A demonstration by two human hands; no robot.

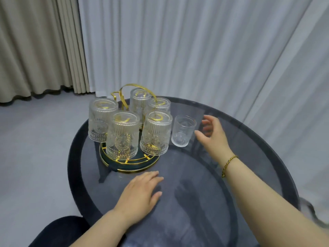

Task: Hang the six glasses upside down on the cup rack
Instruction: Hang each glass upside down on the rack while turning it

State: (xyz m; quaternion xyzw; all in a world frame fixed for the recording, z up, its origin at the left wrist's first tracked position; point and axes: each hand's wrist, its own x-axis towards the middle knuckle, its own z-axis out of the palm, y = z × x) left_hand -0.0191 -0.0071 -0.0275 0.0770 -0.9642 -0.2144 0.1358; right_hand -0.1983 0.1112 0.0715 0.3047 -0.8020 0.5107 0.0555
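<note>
- Plainly, five ribbed glasses already hang upside down on the gold cup rack [138, 97]; the sixth glass [183, 131] stands upright on the tabletop [231, 175], just beside the rack at its 3 o'clock.
- The right hand [214, 134] is nearer, spread wide and empty, with the glass at its 9 o'clock, long axis vertical.
- The left hand [140, 193] lies flat on the tabletop, holding nothing, at the rack's 6 o'clock.
- One rack arm at 11 o'clock looks free.

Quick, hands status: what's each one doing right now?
Left hand: open, flat on the glass table, holding nothing.
Right hand: open, beside the upright glass, not gripping it.
</note>
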